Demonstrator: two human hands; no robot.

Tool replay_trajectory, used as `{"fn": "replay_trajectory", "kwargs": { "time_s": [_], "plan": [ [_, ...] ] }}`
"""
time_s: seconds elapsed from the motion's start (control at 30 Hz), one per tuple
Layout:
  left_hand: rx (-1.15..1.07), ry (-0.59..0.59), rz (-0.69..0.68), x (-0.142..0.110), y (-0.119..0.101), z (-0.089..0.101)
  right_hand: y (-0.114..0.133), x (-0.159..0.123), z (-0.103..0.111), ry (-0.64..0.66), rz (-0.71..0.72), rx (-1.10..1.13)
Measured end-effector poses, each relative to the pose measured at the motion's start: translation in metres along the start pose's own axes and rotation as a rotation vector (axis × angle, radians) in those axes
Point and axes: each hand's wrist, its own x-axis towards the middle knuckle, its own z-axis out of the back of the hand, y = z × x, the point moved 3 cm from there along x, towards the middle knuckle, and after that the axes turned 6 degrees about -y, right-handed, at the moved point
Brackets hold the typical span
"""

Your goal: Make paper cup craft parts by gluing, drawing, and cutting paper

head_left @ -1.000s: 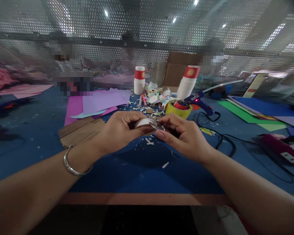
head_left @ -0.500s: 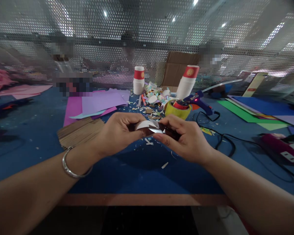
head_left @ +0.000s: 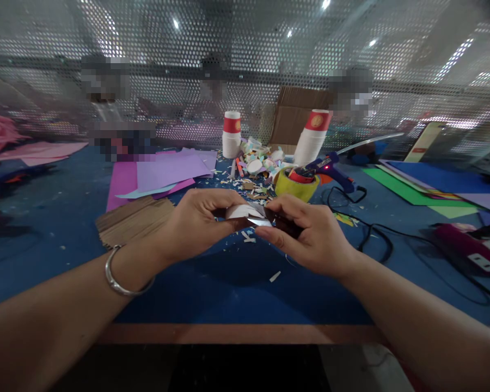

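Observation:
Both hands meet above the table and pinch a small curved piece (head_left: 240, 211), white on its upper face with dark brown, shiny parts around it. Its exact kind cannot be made out. My left hand (head_left: 200, 220) holds its left end between thumb and fingers. At its right end, my right hand (head_left: 306, 231) closes thumb and fingers on the dark part, covering much of it. A bright, glossy edge (head_left: 259, 221) shows between the two thumbs. Paper scraps (head_left: 248, 237) lie on the blue table just beyond the hands.
Corrugated cardboard (head_left: 133, 220) and purple sheets (head_left: 169, 170) lie left. Ahead stand two paper cup stacks (head_left: 231, 144) (head_left: 310, 142) by a scrap heap. A blue glue gun (head_left: 332, 170) rests at a yellow tape roll (head_left: 296, 188); its cable runs right, near a power strip (head_left: 469, 247).
The piece has tilted slightly between my hands, and less of its white face shows. My right thumb has shifted a little lower. The rest of the table looks the same.

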Motion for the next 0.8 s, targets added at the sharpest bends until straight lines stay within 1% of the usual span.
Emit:
{"fn": "replay_trajectory", "kwargs": {
  "time_s": [0.2, 0.33, 0.5, 0.8],
  "plan": [
    [0.054, -0.012, -0.031, -0.0021, -0.0007, -0.0007, 0.001, 0.0, -0.0009, 0.012, 0.02, -0.02],
    [0.042, -0.029, -0.008, -0.0028, -0.0021, 0.0002, 0.0016, -0.0001, 0.0001, -0.015, 0.032, -0.032],
    [0.035, -0.04, -0.03, -0.0028, -0.0044, 0.0007, 0.0021, -0.0004, 0.0002, -0.014, 0.032, -0.044],
    [-0.024, -0.011, 0.028, -0.0016, -0.0024, -0.0006, 0.0032, -0.0006, 0.0006, -0.017, 0.013, -0.048]
  ]
}}
